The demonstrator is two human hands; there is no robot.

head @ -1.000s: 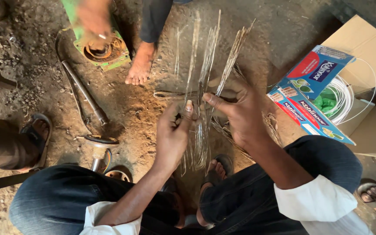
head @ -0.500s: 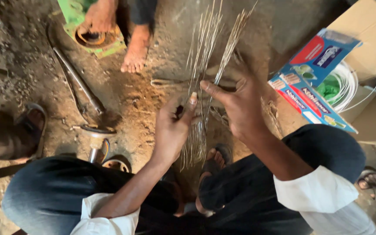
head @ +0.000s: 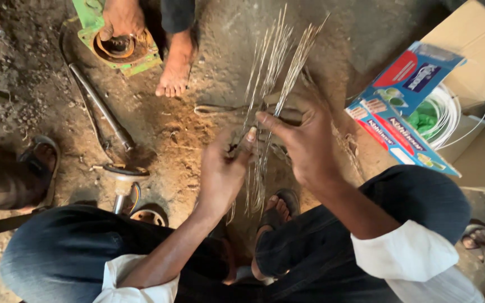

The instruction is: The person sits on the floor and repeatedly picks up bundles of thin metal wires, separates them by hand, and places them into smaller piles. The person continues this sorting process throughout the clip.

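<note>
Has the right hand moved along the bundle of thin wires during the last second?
No. The right hand pinches the wire bundle at the same spot, beside the blue box; only the camera shifted.

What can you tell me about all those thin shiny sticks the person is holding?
The thin strands look like pale, silvery wire or stiff fibre, long and very slim. They form a loose bundle that runs up and down the picture, fanning out at the far end over the dirt floor. The left hand pinches them near the middle, and the right hand grips them beside it. Their near ends hang down towards the person's sandalled foot.
</note>
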